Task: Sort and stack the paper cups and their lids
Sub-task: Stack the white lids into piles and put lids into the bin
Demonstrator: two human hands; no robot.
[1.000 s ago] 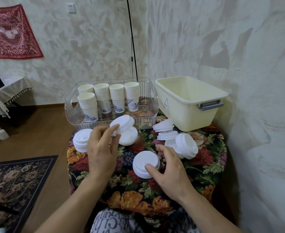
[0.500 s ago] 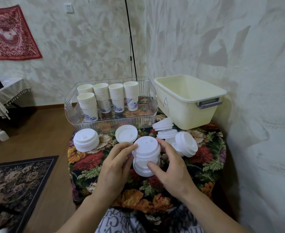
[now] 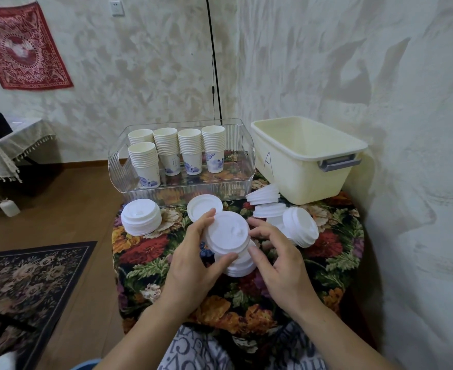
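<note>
The left hand [image 3: 193, 265] grips a stack of white plastic lids [image 3: 226, 235], its fingers [image 3: 202, 222] curled over the far rim and the thumb pressed against the near edge. That tilted stack sits on top of a lower stack of lids [image 3: 240, 265] standing on the tabletop [image 3: 145, 247], which is covered in a dark floral cloth. The right hand [image 3: 281, 265] is just beside the held stack with its fingers [image 3: 260, 231] loosely bent and spread; its thumb tip touches the stack's right edge, and nothing is clasped in it.

A single lid [image 3: 202, 208] lies flat just behind the left fingers. To the left stands another lid stack [image 3: 141, 216]. To the right, a stack lies on its side [image 3: 300, 227], with more lids [image 3: 265, 202] leaning in a loose heap behind it.

At the back of the tabletop, a clear plastic bin [image 3: 248, 161] holds five stacks of paper cups [image 3: 189, 150] with blue prints. Beside it on the right is a cream tub [image 3: 305, 161] with a grey handle and an "A" marked on its side.
</note>
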